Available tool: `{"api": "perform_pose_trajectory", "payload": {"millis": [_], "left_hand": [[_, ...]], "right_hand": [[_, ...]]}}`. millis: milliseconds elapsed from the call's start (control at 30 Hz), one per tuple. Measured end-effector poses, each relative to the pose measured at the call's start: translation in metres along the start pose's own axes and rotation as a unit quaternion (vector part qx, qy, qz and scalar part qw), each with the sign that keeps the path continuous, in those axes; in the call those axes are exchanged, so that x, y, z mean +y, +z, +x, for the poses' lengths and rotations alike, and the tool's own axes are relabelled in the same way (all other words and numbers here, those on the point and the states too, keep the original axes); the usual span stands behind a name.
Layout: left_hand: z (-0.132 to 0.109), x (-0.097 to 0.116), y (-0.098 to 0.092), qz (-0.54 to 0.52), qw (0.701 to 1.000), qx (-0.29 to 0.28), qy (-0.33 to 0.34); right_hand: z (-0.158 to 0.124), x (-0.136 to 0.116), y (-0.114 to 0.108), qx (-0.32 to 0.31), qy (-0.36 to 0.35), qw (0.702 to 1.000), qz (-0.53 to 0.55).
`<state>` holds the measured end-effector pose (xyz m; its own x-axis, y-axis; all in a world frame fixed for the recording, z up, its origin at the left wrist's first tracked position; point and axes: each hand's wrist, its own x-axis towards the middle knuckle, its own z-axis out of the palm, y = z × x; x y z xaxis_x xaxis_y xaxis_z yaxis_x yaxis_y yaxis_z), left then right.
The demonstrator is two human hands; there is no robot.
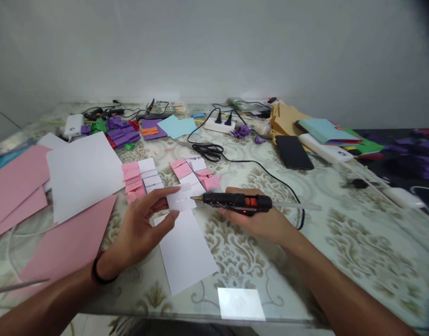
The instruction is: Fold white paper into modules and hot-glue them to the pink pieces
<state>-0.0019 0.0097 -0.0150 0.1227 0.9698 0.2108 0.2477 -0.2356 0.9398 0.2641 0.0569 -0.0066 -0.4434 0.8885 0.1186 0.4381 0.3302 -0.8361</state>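
My left hand pinches a small white paper piece by its left side, thumb and fingers closed on it. A thin line of glue shows on the piece. In my right hand is a black glue gun, its metal tip at the right edge of that piece. A clear glue stick sticks out of the gun's back. Under and in front of the piece lies a white paper sheet. Two sets of pink and white folded papers lie behind my hands.
Pink sheets and a white sheet cover the left. Scissors, a power strip and purple strips lie behind. A phone and coloured papers are at back right. The gun's black cable curves behind my right hand.
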Motion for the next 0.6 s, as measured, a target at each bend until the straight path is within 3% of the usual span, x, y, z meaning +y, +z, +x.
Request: {"api": "perform_pose_trajectory", "payload": {"millis": [600], "left_hand": [[0.0017,0.001,0.0,0.043,0.998,-0.031,0.021]], "right_hand": [[0.0017,0.0018,-0.0006,0.003,-0.011,1.0,-0.006]]}}
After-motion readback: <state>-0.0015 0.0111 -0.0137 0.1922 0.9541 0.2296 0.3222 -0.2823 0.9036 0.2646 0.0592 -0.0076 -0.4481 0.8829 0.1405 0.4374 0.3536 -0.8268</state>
